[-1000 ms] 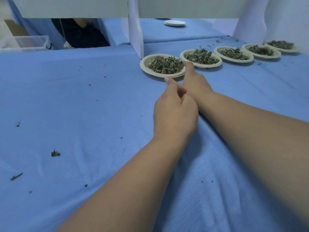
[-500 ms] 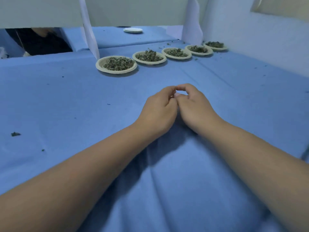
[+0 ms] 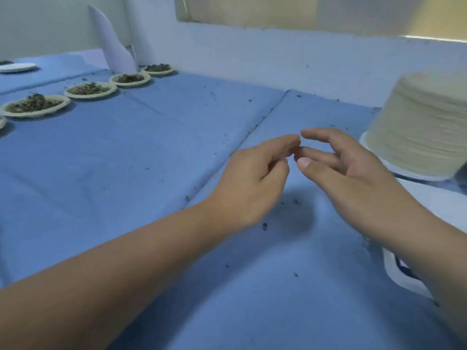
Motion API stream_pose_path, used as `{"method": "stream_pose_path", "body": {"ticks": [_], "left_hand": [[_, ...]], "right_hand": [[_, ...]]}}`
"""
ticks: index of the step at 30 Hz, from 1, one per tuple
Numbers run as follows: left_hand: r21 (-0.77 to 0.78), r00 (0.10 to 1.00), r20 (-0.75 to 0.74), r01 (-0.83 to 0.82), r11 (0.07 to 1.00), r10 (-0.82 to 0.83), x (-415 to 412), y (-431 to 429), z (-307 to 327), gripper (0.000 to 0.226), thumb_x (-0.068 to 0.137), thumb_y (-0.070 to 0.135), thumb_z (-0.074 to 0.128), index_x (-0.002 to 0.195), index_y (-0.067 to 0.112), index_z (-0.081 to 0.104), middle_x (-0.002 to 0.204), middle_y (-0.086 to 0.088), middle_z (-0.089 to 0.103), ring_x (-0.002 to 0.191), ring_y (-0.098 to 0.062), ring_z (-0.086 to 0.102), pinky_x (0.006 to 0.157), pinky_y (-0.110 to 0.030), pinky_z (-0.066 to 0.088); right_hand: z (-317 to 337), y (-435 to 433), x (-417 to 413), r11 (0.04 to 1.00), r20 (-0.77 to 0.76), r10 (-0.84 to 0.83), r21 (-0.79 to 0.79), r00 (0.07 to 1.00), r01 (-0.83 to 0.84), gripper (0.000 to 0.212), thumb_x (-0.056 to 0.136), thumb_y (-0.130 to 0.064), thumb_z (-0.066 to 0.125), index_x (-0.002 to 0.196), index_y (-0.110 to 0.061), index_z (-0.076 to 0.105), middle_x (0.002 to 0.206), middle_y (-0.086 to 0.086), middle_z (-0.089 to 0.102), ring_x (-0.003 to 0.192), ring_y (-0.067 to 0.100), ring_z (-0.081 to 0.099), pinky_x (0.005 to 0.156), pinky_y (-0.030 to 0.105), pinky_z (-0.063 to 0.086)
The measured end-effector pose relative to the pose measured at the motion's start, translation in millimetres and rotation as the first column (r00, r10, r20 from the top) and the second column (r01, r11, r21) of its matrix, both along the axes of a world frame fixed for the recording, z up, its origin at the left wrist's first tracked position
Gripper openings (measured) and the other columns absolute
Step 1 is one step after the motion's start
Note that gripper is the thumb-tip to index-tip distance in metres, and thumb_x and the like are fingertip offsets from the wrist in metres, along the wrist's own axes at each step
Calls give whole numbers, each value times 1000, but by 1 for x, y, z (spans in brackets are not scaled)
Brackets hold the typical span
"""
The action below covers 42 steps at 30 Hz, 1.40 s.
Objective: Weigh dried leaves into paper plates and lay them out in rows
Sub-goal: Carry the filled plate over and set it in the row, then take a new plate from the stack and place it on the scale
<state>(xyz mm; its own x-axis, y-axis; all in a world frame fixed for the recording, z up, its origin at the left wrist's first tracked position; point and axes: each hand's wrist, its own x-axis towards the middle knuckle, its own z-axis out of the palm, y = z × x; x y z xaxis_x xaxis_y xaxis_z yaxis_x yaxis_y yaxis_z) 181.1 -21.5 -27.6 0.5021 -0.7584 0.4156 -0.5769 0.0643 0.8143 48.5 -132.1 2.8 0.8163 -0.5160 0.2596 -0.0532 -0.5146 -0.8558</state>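
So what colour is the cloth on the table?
Blue, a plain light blue cloth with small dark leaf crumbs scattered on it. The head view shows it.

Looser fingers [image 3: 283, 146], farther from plates [image 3: 91, 97]

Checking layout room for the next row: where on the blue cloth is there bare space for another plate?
Widest bare cloth lies between the filled plates and the left hand. Right side is crowded: the stack of empty plates sits beside the right hand.
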Motion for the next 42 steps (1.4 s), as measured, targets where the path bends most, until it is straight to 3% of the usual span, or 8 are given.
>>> {"method": "stream_pose_path", "body": {"ticks": [5, 8, 11, 14, 18, 24, 31, 42], "left_hand": [[15, 980, 141, 139, 990, -139, -70, -74, 18, 52, 95, 23, 43, 145, 19, 57, 140, 6, 64, 126, -3, 58, 113, -24, 42], [54, 904, 409, 110, 992, -123, -96, -113, 35, 55, 98, 19, 40, 153, 11, 45, 164, -9, 35, 149, -16, 32, 112, -8, 18], [95, 795, 595, 74, 993, -116, -107, -154, 53, 53, 103, 8, 38, 155, -1, 34, 169, -19, 12, 158, -31, 7, 120, -24, 11], [153, 694, 707, 39, 988, -136, -114, -192, 67, 52, 104, 5, 33, 156, -1, 30, 169, -18, 14, 158, -33, 6, 124, -33, 9], [240, 584, 795, -57, 969, -162, -118, -227, 77, 40, 105, 7, 31, 142, 1, 45, 150, -16, 44, 145, -35, 33, 117, -36, 22], [177, 528, 848, -193, 965, -50, -115, -247, 91, 22, 103, 11, 35, 96, 9, 55, 96, -13, 57, 92, -35, 52, 90, -40, 43], [244, 232, 957, -306, 920, -176, -119, -247, 107, 23, 87, -4, 47, 73, 10, 36, 71, -3, 32, 57, -22, 33, 50, -32, 23], [255, 19, 964, -362, 896, -267, -125, -252, 119, 17, 84, -8, 50, 77, 7, 53, 68, -6, 43, 52, -19, 35, 49, -27, 20]], "right_hand": [[-6, -64, -99, 974, 77, -204, -83, 976, 210, 49, 80, -60, 64, 128, -56, 53, 123, -25, 68, 119, -7, 59, 102, 38, 44], [-18, -103, -165, 881, 81, -398, -243, 914, 405, 61, 82, -79, 55, 137, -54, 46, 129, -32, 61, 124, -4, 57, 101, 40, 48], [-29, -136, -214, 680, 64, -631, -432, 773, 592, 57, 86, -77, 44, 139, -55, 41, 132, -38, 54, 106, 9, 68, 82, 26, 52], [-36, -155, -232, 547, 29, -741, -552, 671, 629, 51, 93, -56, 47, 140, -36, 42, 110, -11, 74, 65, 19, 67, 69, 37, 57], [-37, -155, -228, 582, -151, -748, -618, 647, 529, 37, 100, -45, 49, 134, -29, 49, 55, 0, 58, 46, 21, 54, 50, 37, 54], [-38, -158, -220, 578, -259, -765, -678, 589, 453, 33, 103, -48, 42, 126, -27, 50, 64, -2, 55, 54, 21, 51, 51, 30, 42], [-42, -161, -219, 539, -250, -775, -740, 581, 402, 32, 102, -50, 43, 123, -26, 47, 70, 2, 58, 52, 21, 47, 48, 28, 26], [-46, -163, -221, 511, -204, -772, -762, 602, 397, 31, 101, -50, 44, 120, -26, 46, 63, -5, 53, 52, 15, 46, 48, 26, 23]]}}
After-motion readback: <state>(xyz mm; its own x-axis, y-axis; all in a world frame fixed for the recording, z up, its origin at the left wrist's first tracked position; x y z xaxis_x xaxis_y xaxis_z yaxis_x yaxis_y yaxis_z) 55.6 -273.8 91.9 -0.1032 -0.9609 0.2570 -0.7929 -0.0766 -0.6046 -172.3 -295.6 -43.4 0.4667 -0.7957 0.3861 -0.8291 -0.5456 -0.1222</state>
